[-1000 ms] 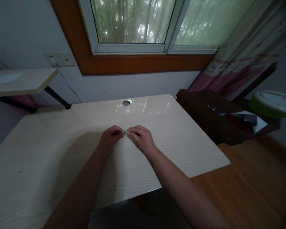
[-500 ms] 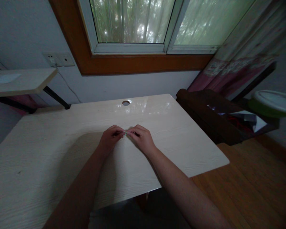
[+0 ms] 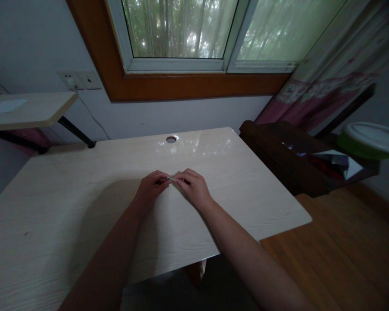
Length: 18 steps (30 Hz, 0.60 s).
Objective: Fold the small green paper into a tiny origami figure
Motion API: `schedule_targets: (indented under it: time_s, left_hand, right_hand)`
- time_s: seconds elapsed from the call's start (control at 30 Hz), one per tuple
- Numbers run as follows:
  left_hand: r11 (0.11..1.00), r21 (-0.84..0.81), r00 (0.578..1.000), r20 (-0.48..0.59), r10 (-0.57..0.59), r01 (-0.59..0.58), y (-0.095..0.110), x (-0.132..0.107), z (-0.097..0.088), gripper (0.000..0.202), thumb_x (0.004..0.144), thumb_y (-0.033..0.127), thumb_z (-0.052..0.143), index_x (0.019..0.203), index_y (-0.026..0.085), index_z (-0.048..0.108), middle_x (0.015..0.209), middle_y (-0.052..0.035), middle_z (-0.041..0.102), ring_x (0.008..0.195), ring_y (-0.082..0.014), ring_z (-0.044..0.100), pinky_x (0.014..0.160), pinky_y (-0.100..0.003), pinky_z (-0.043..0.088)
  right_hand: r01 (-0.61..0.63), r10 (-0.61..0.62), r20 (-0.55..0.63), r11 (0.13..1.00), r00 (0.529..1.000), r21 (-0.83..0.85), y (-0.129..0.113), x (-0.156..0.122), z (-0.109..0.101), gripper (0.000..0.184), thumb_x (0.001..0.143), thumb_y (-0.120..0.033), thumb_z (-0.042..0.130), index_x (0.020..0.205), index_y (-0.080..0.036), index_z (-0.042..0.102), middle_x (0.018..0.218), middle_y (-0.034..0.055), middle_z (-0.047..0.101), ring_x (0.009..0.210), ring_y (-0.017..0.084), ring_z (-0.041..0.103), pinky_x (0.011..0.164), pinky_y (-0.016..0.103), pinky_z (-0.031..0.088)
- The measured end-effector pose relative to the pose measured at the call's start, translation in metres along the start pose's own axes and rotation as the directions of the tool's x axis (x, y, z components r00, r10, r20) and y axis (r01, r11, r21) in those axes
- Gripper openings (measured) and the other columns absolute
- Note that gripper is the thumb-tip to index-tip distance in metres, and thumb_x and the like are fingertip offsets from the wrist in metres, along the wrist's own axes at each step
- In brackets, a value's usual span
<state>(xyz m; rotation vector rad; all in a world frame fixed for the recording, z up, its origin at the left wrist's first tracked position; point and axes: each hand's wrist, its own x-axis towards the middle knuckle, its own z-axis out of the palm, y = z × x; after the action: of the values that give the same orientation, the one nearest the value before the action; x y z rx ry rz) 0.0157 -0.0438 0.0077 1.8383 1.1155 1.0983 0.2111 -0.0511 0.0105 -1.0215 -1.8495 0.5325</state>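
Observation:
Between my fingertips is a tiny green and whitish object [image 3: 171, 178], mostly covered by the fingers and too small to make out its kind. My left hand [image 3: 151, 186] pinches its left side with thumb and forefinger. From the other side, my right hand [image 3: 192, 185] pinches it the same way, the fingertips of both hands nearly meeting. Both hands are held low over the pale wood-grain desk [image 3: 240, 190], near its middle. Whether they rest on the desktop I cannot tell.
A round cable hole [image 3: 171, 140] lies near the desk's back edge. At left a raised shelf [image 3: 35, 110] stands on black legs. To the right are a dark brown piece of furniture [image 3: 269, 142] and a green tub with a pale lid [image 3: 372, 138]. A window [image 3: 181, 30] is ahead.
The hands stay almost in place. Their fingers have shifted slightly, and the green part of the small object shows a little more plainly between the fingertips.

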Motion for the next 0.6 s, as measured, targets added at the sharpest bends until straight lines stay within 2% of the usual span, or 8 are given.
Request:
schedule_targets:
  time_s: [0.1, 0.23, 0.4, 0.6]
  left_hand:
    - [0.998, -0.043, 0.999, -0.020, -0.039, 0.038, -0.0015, 0.0001, -0.0008, 0.014, 0.083, 0.031, 0.069, 0.090, 0.019, 0.069, 0.081, -0.0026, 0.067, 0.074, -0.0158, 0.063, 0.070, -0.026, 0.049]
    - [0.977, -0.190, 0.991, -0.064, -0.114, 0.100, -0.0032, 0.0010, -0.0026, 0.019, 0.080, 0.034, 0.072, 0.090, 0.018, 0.069, 0.074, -0.0013, 0.066, 0.069, -0.0154, 0.062, 0.067, -0.026, 0.048]
    - [0.925, -0.356, 0.981, -0.087, -0.174, 0.133, -0.0017, 0.0032, -0.0036, 0.024, 0.074, 0.033, 0.078, 0.090, 0.018, 0.070, 0.077, -0.0011, 0.067, 0.067, -0.0134, 0.059, 0.066, -0.025, 0.048]
    - [0.912, -0.388, 0.983, -0.064, -0.174, 0.136, -0.0026, 0.0039, -0.0030, 0.028, 0.072, 0.035, 0.079, 0.092, 0.018, 0.070, 0.082, -0.0031, 0.068, 0.072, -0.0152, 0.060, 0.068, -0.027, 0.049]
  right_hand:
    - [0.008, -0.008, -0.007, 1.000, 1.000, 0.027, -0.0004, -0.0001, 0.0010, 0.011, 0.090, -0.028, 0.064, 0.093, -0.023, 0.073, 0.083, 0.0036, 0.065, 0.079, 0.016, 0.061, 0.073, 0.027, 0.047]
    - [0.003, -0.002, -0.030, 0.999, 1.000, 0.053, -0.0014, 0.0001, 0.0015, 0.013, 0.090, -0.030, 0.065, 0.099, -0.023, 0.072, 0.084, 0.0039, 0.065, 0.075, 0.015, 0.059, 0.069, 0.026, 0.047]
    - [-0.012, 0.016, -0.050, 0.997, 0.999, 0.079, -0.0013, 0.0006, 0.0010, 0.018, 0.088, -0.031, 0.067, 0.104, -0.023, 0.070, 0.091, 0.0050, 0.064, 0.075, 0.014, 0.058, 0.067, 0.026, 0.047]
    - [-0.004, 0.009, -0.032, 0.989, 0.999, 0.145, -0.0043, 0.0020, 0.0012, 0.019, 0.089, -0.030, 0.066, 0.107, -0.025, 0.068, 0.099, 0.0052, 0.065, 0.088, 0.017, 0.061, 0.077, 0.030, 0.051]
